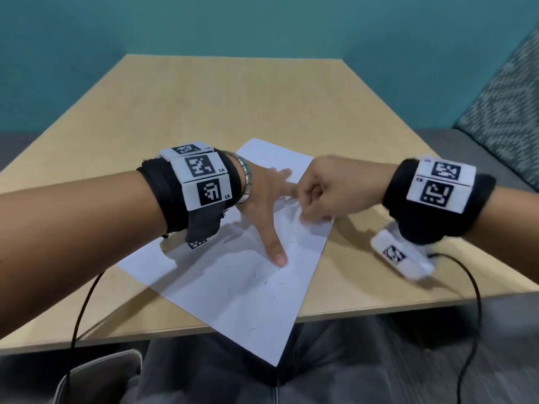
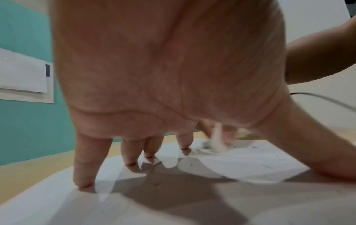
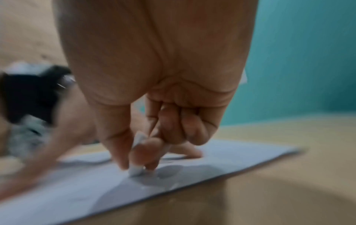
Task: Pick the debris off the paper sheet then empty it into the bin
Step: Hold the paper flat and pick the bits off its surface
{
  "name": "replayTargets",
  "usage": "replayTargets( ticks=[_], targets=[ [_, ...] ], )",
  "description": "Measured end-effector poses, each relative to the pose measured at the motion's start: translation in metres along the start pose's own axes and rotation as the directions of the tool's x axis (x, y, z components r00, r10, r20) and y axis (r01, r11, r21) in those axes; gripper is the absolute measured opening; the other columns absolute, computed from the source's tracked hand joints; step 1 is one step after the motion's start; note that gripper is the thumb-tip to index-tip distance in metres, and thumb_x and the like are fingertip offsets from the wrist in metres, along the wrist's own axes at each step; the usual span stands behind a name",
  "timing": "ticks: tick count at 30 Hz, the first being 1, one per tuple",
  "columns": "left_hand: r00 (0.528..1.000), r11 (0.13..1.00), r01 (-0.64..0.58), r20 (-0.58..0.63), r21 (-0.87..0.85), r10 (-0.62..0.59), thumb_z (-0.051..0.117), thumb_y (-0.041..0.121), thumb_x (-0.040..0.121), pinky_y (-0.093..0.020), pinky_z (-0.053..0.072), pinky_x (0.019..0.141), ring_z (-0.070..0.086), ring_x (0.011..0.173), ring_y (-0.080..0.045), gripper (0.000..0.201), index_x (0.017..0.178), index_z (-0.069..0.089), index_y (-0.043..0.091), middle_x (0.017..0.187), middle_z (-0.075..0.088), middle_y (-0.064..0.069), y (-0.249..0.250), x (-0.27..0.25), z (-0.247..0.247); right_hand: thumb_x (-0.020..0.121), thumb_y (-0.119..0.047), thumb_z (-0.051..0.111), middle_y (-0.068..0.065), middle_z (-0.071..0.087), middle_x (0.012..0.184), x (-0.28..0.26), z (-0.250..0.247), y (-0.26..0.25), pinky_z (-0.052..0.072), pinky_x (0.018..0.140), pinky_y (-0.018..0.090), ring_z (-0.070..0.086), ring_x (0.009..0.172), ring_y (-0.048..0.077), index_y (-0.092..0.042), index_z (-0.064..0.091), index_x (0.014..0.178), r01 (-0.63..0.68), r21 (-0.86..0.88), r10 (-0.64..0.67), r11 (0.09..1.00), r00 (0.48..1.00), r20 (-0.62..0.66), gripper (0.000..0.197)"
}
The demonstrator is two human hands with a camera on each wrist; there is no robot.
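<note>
A white paper sheet lies skewed on the wooden table, its near corner hanging over the front edge. Fine dark debris flecks are scattered on its middle. My left hand is spread flat on the sheet, fingertips and thumb pressing it down. My right hand is at the sheet's right edge, right beside the left fingers. It pinches a small white stub between thumb and fingers, and the stub's tip touches the paper. The right wrist view is blurred.
A grey container with a pale rim, possibly the bin, stands below the table's front edge at the left. Black cables hang from both wrists. A patterned cushion sits at the right, a teal wall behind. My lap is under the sheet's overhanging corner.
</note>
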State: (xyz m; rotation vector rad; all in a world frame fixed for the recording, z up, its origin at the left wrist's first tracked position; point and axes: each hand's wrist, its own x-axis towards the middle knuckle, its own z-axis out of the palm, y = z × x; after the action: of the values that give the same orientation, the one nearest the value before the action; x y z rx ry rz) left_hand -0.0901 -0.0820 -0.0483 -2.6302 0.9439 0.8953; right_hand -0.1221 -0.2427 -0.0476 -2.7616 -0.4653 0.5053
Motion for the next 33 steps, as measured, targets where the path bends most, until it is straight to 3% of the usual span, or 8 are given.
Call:
replayTargets(
  ticks=[2,5,9,18,21,25,29,33],
  targets=[
    [1.0,0.999,0.031,0.001,0.03,-0.031,0.078,0.083,0.044,-0.053,0.02,0.121,0.002,0.155,-0.015,0.129,0.146,0.002,0.067,0.166,-0.017,0.014,0.001,0.0,0.0,0.076,-0.016,0.073,0.006,0.071,0.063,0.002,-0.004,0.006,0.051,0.06,0.031,0.053,0.054,0.013,-0.009,0.069,0.066,-0.029,0.006,0.029,1.0,0.996,-0.08,0.014],
    [1.0,1.0,-0.026,-0.012,-0.015,0.025,0.08,0.083,0.043,-0.054,0.021,0.12,0.004,0.155,-0.018,0.098,0.125,0.027,0.08,0.166,-0.006,0.015,0.001,-0.001,0.001,0.079,-0.018,0.075,-0.001,0.068,0.057,-0.006,0.01,-0.01,0.048,0.056,0.024,0.052,0.048,0.004,-0.013,0.066,0.066,0.063,0.038,-0.066,0.997,0.995,0.07,0.016],
    [0.999,0.999,0.042,0.007,0.033,-0.042,0.079,0.082,0.045,-0.054,0.015,0.122,-0.006,0.155,-0.014,0.131,0.146,-0.004,0.067,0.166,-0.019,0.013,0.002,0.001,0.0,0.076,-0.018,0.074,0.003,0.067,0.059,0.0,-0.004,0.007,0.055,0.059,0.033,0.052,0.052,0.01,-0.01,0.069,0.066,-0.01,-0.024,0.008,1.0,0.997,-0.074,0.014],
    [0.998,0.996,0.063,0.027,0.06,-0.065,0.079,0.084,0.041,-0.05,0.02,0.12,0.007,0.155,-0.017,0.134,0.141,-0.008,0.072,0.165,-0.022,0.011,0.007,0.002,-0.005,0.077,-0.016,0.072,-0.001,0.06,0.057,-0.003,-0.002,0.014,0.042,0.054,0.026,0.051,0.057,0.015,-0.011,0.064,0.063,-0.011,-0.012,0.009,1.0,0.994,-0.107,0.017],
    [0.998,0.996,0.064,0.022,0.059,-0.066,0.081,0.08,0.044,-0.049,0.02,0.12,0.009,0.155,-0.018,0.129,0.143,-0.001,0.071,0.166,-0.022,0.01,0.007,0.003,-0.005,0.077,-0.015,0.072,-0.001,0.062,0.054,-0.013,0.009,0.003,0.045,0.052,0.023,0.05,0.049,0.009,-0.011,0.066,0.065,0.06,0.035,-0.061,0.998,0.997,0.056,0.014],
    [0.997,0.995,0.073,0.033,0.069,-0.076,0.08,0.081,0.044,-0.045,0.023,0.118,0.015,0.154,-0.018,0.133,0.142,-0.01,0.071,0.166,-0.022,0.01,0.011,0.001,-0.006,0.075,-0.015,0.074,-0.001,0.06,0.054,-0.007,-0.003,0.017,0.043,0.056,0.027,0.046,0.05,0.011,-0.007,0.067,0.066,-0.012,0.011,0.013,1.0,0.995,-0.1,0.014],
    [0.996,0.994,0.075,0.033,0.08,-0.077,0.081,0.08,0.045,-0.047,0.022,0.12,0.012,0.154,-0.019,0.129,0.143,-0.003,0.071,0.166,-0.021,0.009,0.011,0.001,-0.007,0.078,-0.018,0.074,-0.003,0.063,0.055,-0.014,0.009,0.003,0.043,0.052,0.021,0.049,0.048,0.006,-0.011,0.068,0.067,0.082,0.002,-0.082,0.997,0.994,0.072,0.014],
    [0.996,0.992,0.081,0.03,0.099,-0.085,0.081,0.079,0.047,-0.045,0.022,0.118,0.011,0.154,-0.016,0.131,0.142,-0.009,0.071,0.167,-0.019,0.007,0.016,0.0,-0.009,0.076,-0.016,0.075,-0.002,0.059,0.054,-0.006,-0.005,0.019,0.043,0.056,0.027,0.049,0.053,0.014,-0.01,0.065,0.063,-0.013,0.0,0.013,1.0,0.996,-0.086,0.017]
  ],
)
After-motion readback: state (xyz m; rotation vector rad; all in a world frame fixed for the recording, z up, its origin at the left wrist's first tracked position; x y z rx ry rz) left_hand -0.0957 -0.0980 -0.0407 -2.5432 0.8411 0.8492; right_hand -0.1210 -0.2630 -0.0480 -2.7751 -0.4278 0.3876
